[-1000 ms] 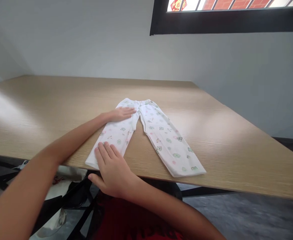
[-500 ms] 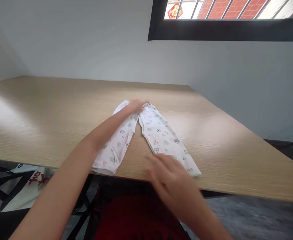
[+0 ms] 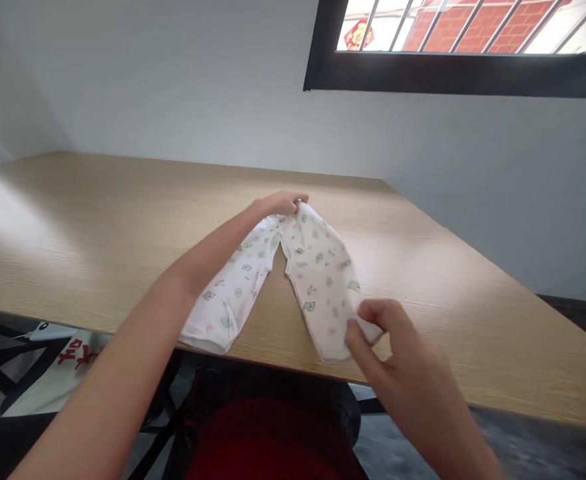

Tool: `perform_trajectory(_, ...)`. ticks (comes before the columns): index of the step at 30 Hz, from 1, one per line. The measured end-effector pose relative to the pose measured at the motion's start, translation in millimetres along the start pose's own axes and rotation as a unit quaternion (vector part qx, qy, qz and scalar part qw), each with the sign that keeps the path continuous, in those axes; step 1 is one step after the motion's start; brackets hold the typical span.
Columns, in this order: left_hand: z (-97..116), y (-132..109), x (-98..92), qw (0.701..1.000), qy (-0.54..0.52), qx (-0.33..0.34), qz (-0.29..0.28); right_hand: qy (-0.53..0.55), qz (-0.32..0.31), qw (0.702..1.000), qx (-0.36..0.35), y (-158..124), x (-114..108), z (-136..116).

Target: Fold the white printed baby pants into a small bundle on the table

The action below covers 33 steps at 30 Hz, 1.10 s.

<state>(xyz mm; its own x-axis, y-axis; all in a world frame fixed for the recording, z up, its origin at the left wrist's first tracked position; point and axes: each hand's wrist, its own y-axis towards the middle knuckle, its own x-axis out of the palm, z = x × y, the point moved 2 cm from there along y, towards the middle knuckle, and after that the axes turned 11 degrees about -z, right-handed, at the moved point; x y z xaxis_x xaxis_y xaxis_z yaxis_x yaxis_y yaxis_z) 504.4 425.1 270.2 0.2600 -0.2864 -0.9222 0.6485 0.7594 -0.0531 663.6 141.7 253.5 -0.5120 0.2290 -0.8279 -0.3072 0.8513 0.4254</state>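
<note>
A small pair of white pants (image 3: 323,273) with a pale animal print lies on the table, its two legs spread toward me. My left hand (image 3: 283,201) reaches across the left leg and is closed on the waist at the far end. With thumb and forefinger, my right hand (image 3: 403,353) pinches the outer corner of the right leg's hem. That leg is partly lifted and bends up along its outer side. The left leg rests flat, its hem near the table's front edge, and my forearm hides part of it.
The wooden table (image 3: 123,227) runs back to a grey wall (image 3: 173,80) with a dark-framed barred window (image 3: 453,73). Below the front edge at left, a pale cloth bag (image 3: 47,387) with red characters sits among black metal legs.
My right hand has moved right and closed on the right leg's hem, lifting its outer side. My left hand has shifted slightly right along the waist and now grips it.
</note>
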Motion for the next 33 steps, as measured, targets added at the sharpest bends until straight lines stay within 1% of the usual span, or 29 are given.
perform_trajectory(2,-17,-19,-14.1,0.999,-0.013,0.015,0.045,0.084,0.034,0.995,-0.043,14,0,-30)
perform_trajectory(3,-28,-29,-18.8,0.997,-0.017,0.016,0.067,0.112,0.033,0.99,-0.073,21,5,-44)
perform_trajectory(5,-51,-48,-21.4,0.994,-0.022,0.01,0.11,0.141,0.005,0.981,-0.136,35,23,-72)
perform_trajectory(6,-63,-57,-18.9,0.992,-0.023,0.003,0.124,0.14,-0.016,0.976,-0.169,41,36,-85)
perform_trajectory(8,-84,-73,-7.8,0.99,-0.021,-0.016,0.135,0.098,-0.086,0.968,-0.215,52,67,-106)
perform_trajectory(10,-99,-84,6.3,0.992,-0.015,-0.032,0.124,0.032,-0.174,0.957,-0.23,57,95,-119)
perform_trajectory(11,-104,-89,12.4,0.993,-0.01,-0.037,0.113,0.007,-0.213,0.95,-0.229,57,104,-121)
perform_trajectory(12,-108,-92,16.8,0.994,-0.004,-0.04,0.099,-0.006,-0.246,0.943,-0.225,56,109,-122)
perform_trajectory(13,-109,-95,19.2,0.995,0.002,-0.043,0.086,0.0,-0.273,0.936,-0.221,55,108,-121)
perform_trajectory(15,-107,-102,18.1,0.996,0.015,-0.051,0.069,0.05,-0.31,0.922,-0.227,51,95,-112)
perform_trajectory(17,-98,-110,13.8,0.996,0.026,-0.062,0.065,0.09,-0.322,0.91,-0.247,53,75,-97)
perform_trajectory(19,-80,-119,14.1,0.996,0.04,-0.057,0.05,0.087,-0.328,0.901,-0.27,64,61,-78)
perform_trajectory(20,-69,-125,17.9,0.997,0.05,-0.045,0.03,0.076,-0.333,0.896,-0.282,71,60,-68)
perform_trajectory(22,-42,-137,33.4,0.997,0.07,0.005,-0.039,0.068,-0.358,0.878,-0.31,87,67,-52)
perform_trajectory(24,-17,-148,53.3,0.989,0.068,0.073,-0.108,0.078,-0.388,0.855,-0.335,97,83,-42)
perform_trajectory(26,-4,-154,68.1,0.981,0.044,0.121,-0.146,0.075,-0.398,0.841,-0.358,95,97,-40)
perform_trajectory(27,-3,-154,71.5,0.979,0.035,0.131,-0.153,0.068,-0.398,0.838,-0.368,90,101,-41)
perform_trajectory(29,-12,-142,69.1,0.981,0.032,0.118,-0.152,0.058,-0.387,0.832,-0.393,75,103,-44)
perform_trajectory(31,-31,-120,57.2,0.989,0.039,0.071,-0.127,0.061,-0.382,0.826,-0.411,62,101,-47)
perform_trajectory(33,-50,-96,41.8,0.996,0.037,0.004,-0.082,0.062,-0.373,0.824,-0.422,53,97,-48)
